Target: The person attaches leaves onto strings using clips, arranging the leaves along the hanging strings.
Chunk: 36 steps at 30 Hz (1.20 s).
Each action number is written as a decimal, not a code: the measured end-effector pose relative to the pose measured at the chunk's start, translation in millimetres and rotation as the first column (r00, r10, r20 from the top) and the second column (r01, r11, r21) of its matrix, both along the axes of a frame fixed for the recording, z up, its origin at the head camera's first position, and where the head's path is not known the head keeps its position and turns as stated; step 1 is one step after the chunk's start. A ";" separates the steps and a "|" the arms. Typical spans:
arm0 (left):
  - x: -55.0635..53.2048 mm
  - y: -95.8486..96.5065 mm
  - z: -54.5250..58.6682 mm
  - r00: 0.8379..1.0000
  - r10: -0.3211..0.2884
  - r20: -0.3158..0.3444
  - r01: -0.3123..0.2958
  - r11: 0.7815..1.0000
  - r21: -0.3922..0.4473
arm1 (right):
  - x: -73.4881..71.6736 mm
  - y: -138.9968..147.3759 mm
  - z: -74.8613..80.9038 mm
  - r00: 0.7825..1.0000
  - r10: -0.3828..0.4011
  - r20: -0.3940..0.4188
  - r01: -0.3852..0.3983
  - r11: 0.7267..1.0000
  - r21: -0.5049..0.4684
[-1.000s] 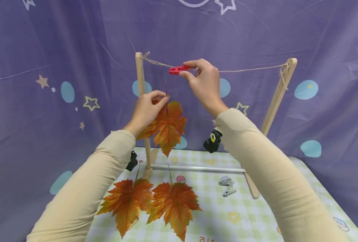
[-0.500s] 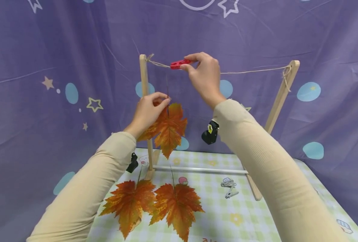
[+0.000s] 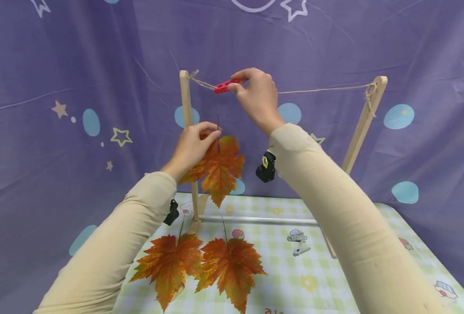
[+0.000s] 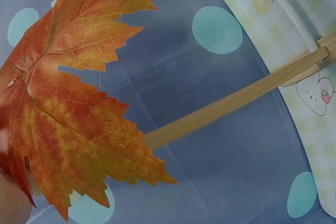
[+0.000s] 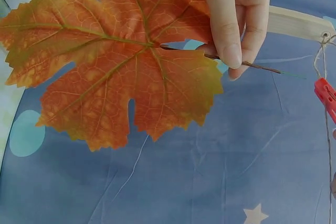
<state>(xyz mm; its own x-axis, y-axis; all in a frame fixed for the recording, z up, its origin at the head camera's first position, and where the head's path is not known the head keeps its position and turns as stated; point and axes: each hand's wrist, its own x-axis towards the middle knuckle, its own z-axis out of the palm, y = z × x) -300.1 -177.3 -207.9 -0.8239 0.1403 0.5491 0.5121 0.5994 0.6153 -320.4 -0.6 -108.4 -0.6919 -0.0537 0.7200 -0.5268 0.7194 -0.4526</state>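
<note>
My left hand (image 3: 195,141) pinches the thin stem of an orange-red maple leaf (image 3: 221,168), which hangs below the fingers. In the right wrist view the stem (image 5: 262,67) sticks out past the fingertips. Higher up, my right hand (image 3: 258,95) pinches a red clothespin (image 3: 225,86) by one end; its other end is at the twine (image 3: 314,90). Whether the clothespin grips the twine cannot be told. A gap separates the stem's tip from the clothespin. The leaf (image 4: 79,129) fills the left side of the left wrist view.
The twine runs between two wooden posts (image 3: 185,98) joined low down by a white rod (image 3: 255,220). Two more maple leaves (image 3: 171,264) lie on the checked tablecloth (image 3: 282,279). Grey-white clothespins (image 3: 297,240) lie toward the right. A purple curtain (image 3: 232,43) stands behind.
My right hand has moved slightly left with the red clothespin, whose far end now tilts down toward the twine. The left hand and its leaf have sunk a little.
</note>
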 end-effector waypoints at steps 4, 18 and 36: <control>1.3 -2.8 -0.8 1.000 0.006 -0.010 -0.006 1.000 0.005 | 0.2 -1.8 -0.4 1.000 0.002 0.004 -0.002 0.999 0.034; 4.5 -7.1 -3.1 1.000 0.010 -0.022 -0.010 1.000 0.003 | -1.2 -1.1 -6.0 0.999 0.031 -0.015 -0.028 0.987 0.160; 5.4 -12.3 -5.8 0.995 0.049 -0.081 -0.051 0.998 -0.021 | 2.8 0.3 0.7 0.998 0.006 0.067 -0.024 0.964 0.265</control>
<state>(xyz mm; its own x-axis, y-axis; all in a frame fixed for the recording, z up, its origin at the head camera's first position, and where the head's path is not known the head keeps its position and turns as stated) -294.7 -189.6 -213.7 -0.7833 0.1131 0.6113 0.5285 0.6389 0.5590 -317.6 -0.3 -107.7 -0.7342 -0.2474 0.6323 -0.5144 0.8105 -0.2802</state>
